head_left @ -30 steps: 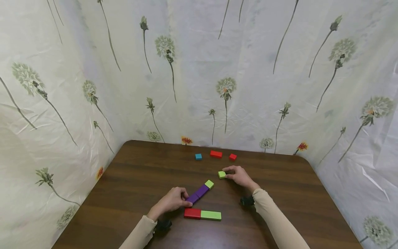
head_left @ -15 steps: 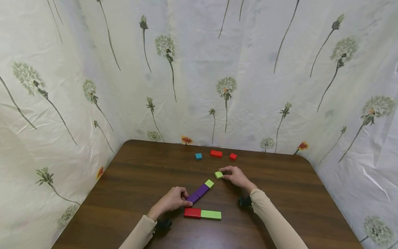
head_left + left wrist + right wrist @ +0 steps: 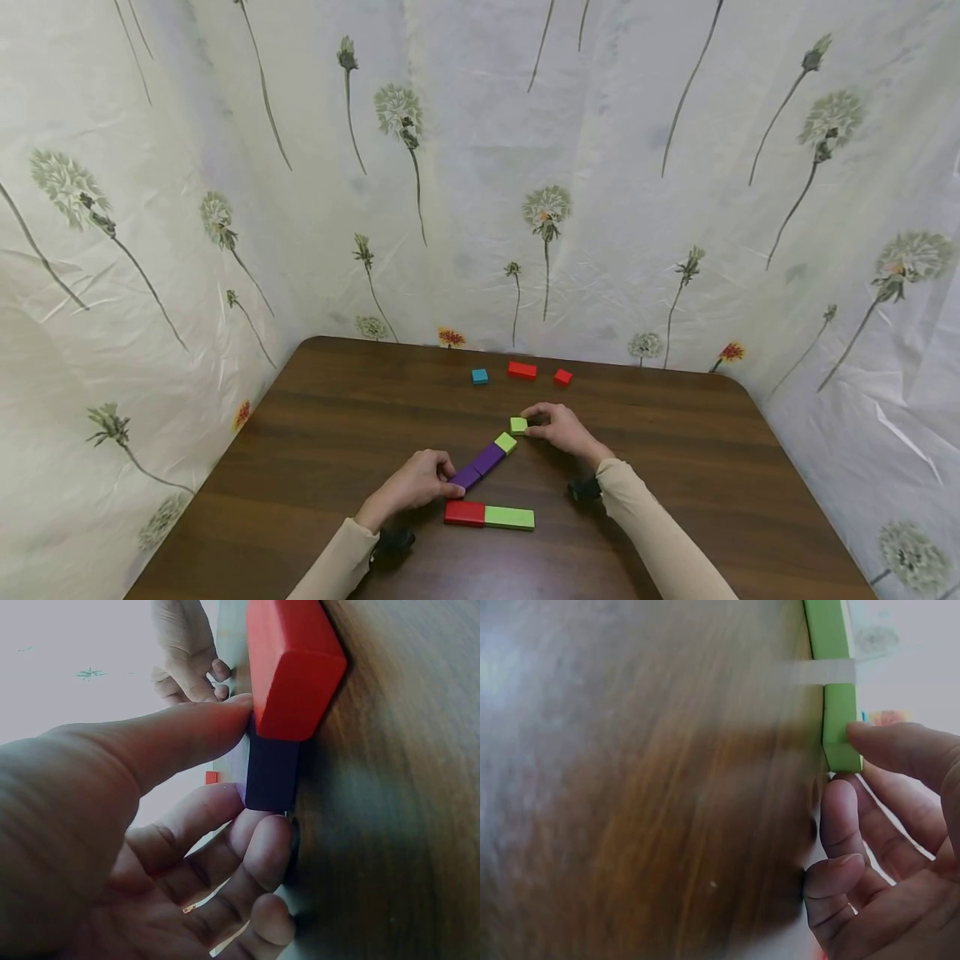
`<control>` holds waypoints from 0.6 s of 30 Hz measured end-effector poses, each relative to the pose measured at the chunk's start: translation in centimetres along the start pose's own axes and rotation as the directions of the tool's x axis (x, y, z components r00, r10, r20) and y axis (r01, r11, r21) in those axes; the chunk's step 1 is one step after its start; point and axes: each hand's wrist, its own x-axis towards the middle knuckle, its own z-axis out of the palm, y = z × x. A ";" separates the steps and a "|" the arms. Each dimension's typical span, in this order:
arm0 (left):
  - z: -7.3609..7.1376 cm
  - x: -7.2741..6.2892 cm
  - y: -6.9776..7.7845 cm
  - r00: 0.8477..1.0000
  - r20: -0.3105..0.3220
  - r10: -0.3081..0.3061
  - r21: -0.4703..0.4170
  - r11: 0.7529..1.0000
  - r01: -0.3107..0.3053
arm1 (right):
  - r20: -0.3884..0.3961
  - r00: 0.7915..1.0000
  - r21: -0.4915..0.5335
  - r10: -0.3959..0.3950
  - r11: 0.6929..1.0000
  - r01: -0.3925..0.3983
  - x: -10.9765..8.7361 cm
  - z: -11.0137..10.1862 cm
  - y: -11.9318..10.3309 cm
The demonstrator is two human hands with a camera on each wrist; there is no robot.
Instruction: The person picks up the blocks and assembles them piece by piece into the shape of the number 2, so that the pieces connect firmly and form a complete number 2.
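A diagonal row lies on the table, made of two purple blocks (image 3: 487, 459) and a light green block (image 3: 506, 442) at its far end. My left hand (image 3: 417, 481) pinches the row's near purple block (image 3: 271, 772) between thumb and fingers. My right hand (image 3: 564, 429) holds a second small green block (image 3: 518, 426) by its right side, just beyond the row's green end; in the right wrist view the thumb lies against this green block (image 3: 841, 724). Nearest me, a red block (image 3: 464, 513) and a long green block (image 3: 509, 517) lie end to end.
Toward the table's back edge lie a small blue block (image 3: 480, 377), a longer red block (image 3: 522, 370) and a small red block (image 3: 562, 377). A flower-print curtain (image 3: 465, 167) hangs behind and at the sides of the brown table (image 3: 337, 417).
My right hand has moved left and slightly nearer with the small green block, closer to the row's green end. The left hand and the row have stayed in place.
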 end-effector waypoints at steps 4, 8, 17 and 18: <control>0.0 0.0 0.1 1.000 0.001 -0.007 -0.007 1.000 0.007 | -0.006 1.000 0.003 -0.004 1.000 0.004 -0.1 0.3 -0.2; 0.1 -0.1 0.0 1.000 0.000 -0.010 -0.006 1.000 0.010 | -0.004 1.000 0.011 0.019 1.000 -0.019 -0.1 0.6 -0.4; 0.1 -0.1 -0.1 1.000 -0.001 -0.015 0.000 1.000 0.015 | 0.003 0.999 0.021 0.045 0.999 -0.045 -0.2 0.8 -0.5; 0.1 -0.1 -0.1 1.000 -0.001 -0.015 0.001 1.000 0.015 | 0.002 0.999 0.022 0.045 0.999 -0.045 -0.2 0.8 -0.5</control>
